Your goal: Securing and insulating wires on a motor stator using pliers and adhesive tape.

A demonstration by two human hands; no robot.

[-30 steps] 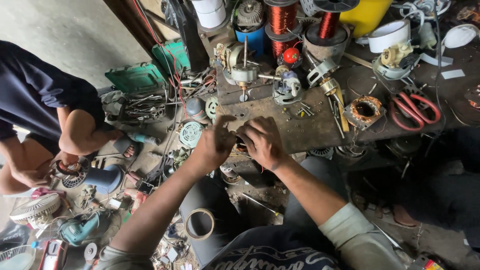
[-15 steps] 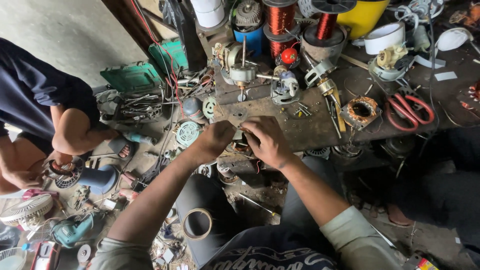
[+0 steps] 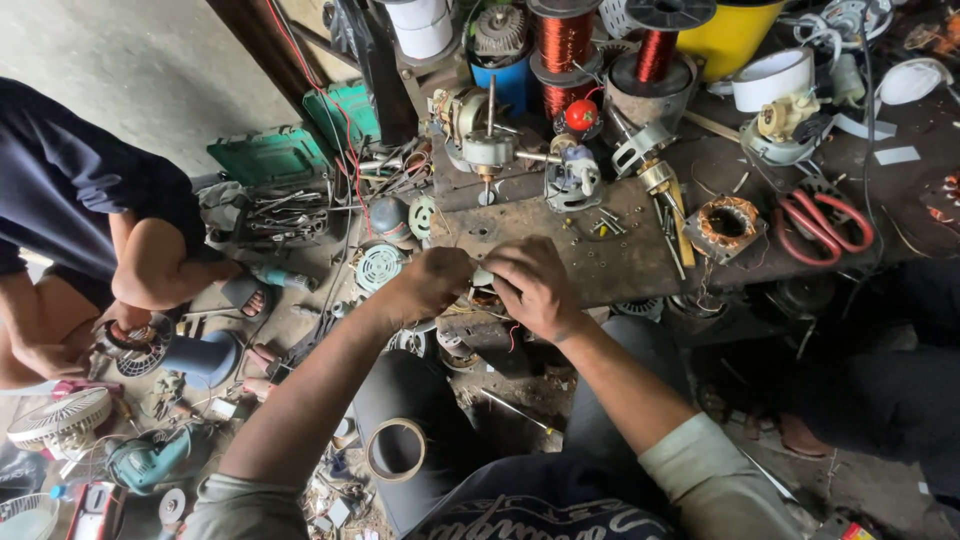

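My left hand (image 3: 428,283) and my right hand (image 3: 531,284) meet at the near edge of a worn wooden workbench (image 3: 620,262). Both close around a small motor part (image 3: 483,277), mostly hidden by my fingers. A little of its pale metal shows between the hands. My knees sit under the bench edge.
Fan motors (image 3: 487,140), copper wire spools (image 3: 566,38), a wound stator (image 3: 728,222), red-handled scissors (image 3: 822,222) and a yellow bucket (image 3: 730,35) crowd the bench. A roll of tape (image 3: 396,450) lies by my leg. Another person (image 3: 90,230) crouches at left among tools and fan grilles (image 3: 58,418).
Both hands stay together on the small part at the bench edge, with only slight finger shifts. The person at left has barely moved.
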